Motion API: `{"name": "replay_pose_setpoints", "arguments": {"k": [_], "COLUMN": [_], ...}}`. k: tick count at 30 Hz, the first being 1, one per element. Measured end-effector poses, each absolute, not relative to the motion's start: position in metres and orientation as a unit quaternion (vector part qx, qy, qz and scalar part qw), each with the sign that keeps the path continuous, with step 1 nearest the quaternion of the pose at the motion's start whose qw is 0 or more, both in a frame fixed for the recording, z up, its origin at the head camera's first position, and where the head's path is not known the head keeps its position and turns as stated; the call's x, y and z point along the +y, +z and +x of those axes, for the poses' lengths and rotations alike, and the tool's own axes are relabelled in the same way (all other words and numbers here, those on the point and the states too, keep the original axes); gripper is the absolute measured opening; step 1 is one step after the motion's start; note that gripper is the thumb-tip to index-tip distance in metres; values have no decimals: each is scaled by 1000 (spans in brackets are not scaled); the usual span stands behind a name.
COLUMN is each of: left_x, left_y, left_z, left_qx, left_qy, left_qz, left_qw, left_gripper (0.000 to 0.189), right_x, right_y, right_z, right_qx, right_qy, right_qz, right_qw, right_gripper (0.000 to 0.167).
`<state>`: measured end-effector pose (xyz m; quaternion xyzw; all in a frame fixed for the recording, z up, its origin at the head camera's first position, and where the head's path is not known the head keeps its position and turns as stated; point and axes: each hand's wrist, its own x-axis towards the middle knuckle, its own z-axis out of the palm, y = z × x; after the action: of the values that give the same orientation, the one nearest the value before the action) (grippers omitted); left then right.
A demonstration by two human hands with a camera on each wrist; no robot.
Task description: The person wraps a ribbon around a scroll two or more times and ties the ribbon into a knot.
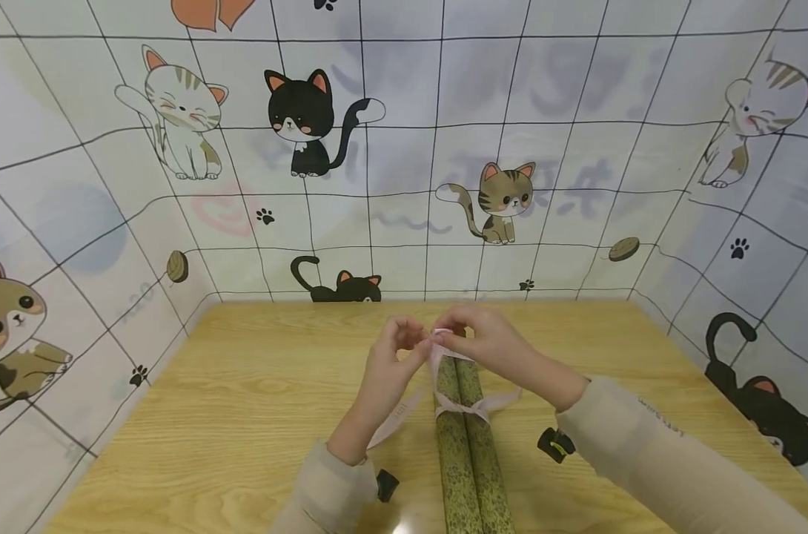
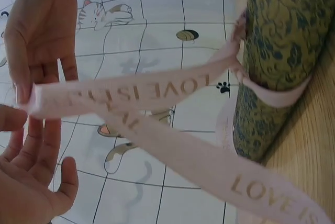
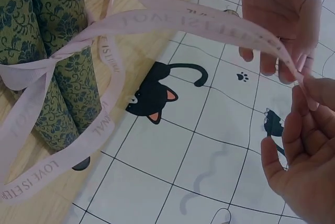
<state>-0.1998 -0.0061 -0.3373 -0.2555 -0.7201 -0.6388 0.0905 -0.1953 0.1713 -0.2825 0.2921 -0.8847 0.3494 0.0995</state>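
Two long rolls (image 1: 452,452) in green fabric with a dark floral pattern lie side by side on the table. A pale pink ribbon (image 2: 172,85) with gold lettering is wrapped around both rolls and crossed in a knot on top. My left hand (image 1: 385,374) pinches the ribbon's raised length between thumb and fingertips, above the far end of the rolls. At the same spot my right hand (image 1: 497,345) pinches it too, fingertips meeting the left ones. Another stretch of ribbon (image 3: 63,174) loops down loosely beside the rolls.
The wooden table (image 1: 244,415) runs back to a white wall covering (image 1: 404,96) with grid lines and cartoon cats, which also rises on both sides. Small black objects sit by the left sleeve (image 1: 333,482) and the right sleeve (image 1: 617,423).
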Motion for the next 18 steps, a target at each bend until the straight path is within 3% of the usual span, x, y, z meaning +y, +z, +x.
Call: {"name": "replay_pose_setpoints", "arguments": {"k": [4,12,18], "left_x": [-12,-16,-16], "left_y": [-347,-386,-395], "left_z": [-209,-225,-226], "left_qx": [-788,-916,-938], "left_qy": [-564,-306,-258], "left_qz": [-232,-231,-191], "left_qw": [86,-121,-129], "left_gripper": [19,30,24], "right_x": [173,172,174], "right_y": [-282,-280,-279], "right_z": [-192,-185,-183], "right_qx": [-890,-887,-888], "right_qy": [335,330,328], "right_qz": [288,296,295], "right_qw": [112,130,132], "right_gripper": [7,5,6]}}
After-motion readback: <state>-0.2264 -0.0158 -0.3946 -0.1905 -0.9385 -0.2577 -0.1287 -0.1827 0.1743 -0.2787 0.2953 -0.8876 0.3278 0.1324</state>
